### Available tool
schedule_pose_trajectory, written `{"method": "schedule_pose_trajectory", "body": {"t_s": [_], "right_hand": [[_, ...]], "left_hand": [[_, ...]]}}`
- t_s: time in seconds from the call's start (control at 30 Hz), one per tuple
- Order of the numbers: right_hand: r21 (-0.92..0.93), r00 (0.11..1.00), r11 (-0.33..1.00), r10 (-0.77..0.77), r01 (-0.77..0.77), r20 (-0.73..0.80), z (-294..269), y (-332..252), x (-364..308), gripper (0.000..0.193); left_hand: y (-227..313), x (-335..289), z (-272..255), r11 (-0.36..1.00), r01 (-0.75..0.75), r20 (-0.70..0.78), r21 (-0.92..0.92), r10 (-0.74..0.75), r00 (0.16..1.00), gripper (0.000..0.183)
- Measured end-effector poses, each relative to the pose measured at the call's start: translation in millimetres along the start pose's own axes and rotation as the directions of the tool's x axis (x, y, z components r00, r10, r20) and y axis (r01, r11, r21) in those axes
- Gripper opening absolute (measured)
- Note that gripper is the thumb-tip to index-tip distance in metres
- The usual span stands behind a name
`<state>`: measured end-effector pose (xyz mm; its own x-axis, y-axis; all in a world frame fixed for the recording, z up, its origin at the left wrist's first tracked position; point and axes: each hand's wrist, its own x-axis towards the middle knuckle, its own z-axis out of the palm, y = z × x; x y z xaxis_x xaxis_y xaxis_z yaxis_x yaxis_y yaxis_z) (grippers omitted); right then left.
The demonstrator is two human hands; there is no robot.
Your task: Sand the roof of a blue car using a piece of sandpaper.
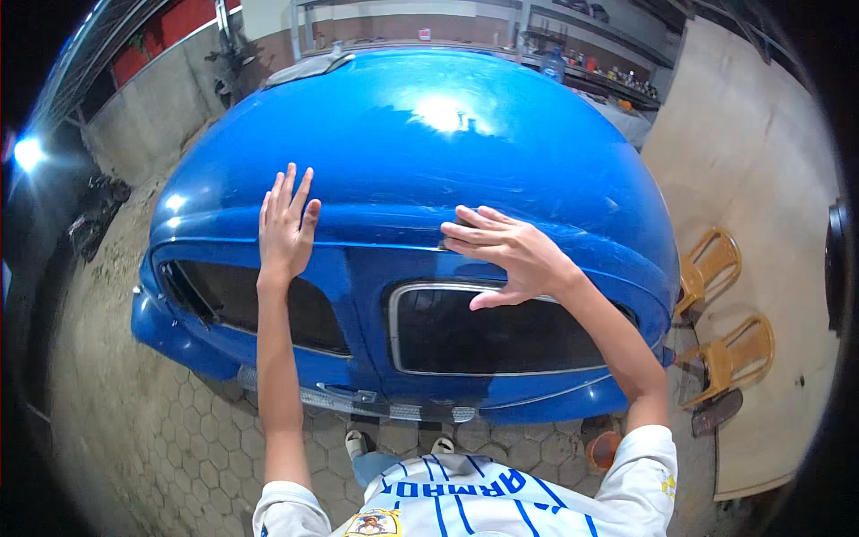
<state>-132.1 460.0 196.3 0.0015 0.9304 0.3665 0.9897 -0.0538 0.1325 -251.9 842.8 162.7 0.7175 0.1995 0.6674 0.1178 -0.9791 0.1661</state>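
Observation:
A blue car (376,170) with a rounded roof fills the middle of the head view, its side windows facing me. My left hand (288,228) is raised over the roof edge above the gap between the windows, fingers stretched and nothing in it. Further right, my right hand (510,255) lies at the roof edge above the chrome-framed window (483,336), fingers out and thumb apart. A small dark patch shows by its fingertips; I cannot tell whether it is a thing or shadow. Pale smears and scratches mark the roof near this hand.
A grey cloth (309,70) lies on the roof's far left. Two yellow-brown chairs (729,358) stand at the right by a pale board (761,197). An orange-brown pot (604,449) sits on the hexagonal paving (201,430). Shelves (617,85) with bottles line the back.

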Motion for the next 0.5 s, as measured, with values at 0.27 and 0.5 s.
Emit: {"method": "schedule_pose_trajectory", "body": {"t_s": [0.27,0.5], "right_hand": [[0.105,0.996,0.991,-0.085,0.086,-0.017,22,-5,76,0.076],[0.085,0.964,0.970,0.236,-0.227,-0.125,8,-8,-7,0.053]], "left_hand": [[-56,-10,-12,1.000,0.022,-0.007,0.004,-0.022,1.000,0.072],[-69,-8,-17,1.000,0.000,0.034,-0.007,0.000,0.999,0.087]]}}
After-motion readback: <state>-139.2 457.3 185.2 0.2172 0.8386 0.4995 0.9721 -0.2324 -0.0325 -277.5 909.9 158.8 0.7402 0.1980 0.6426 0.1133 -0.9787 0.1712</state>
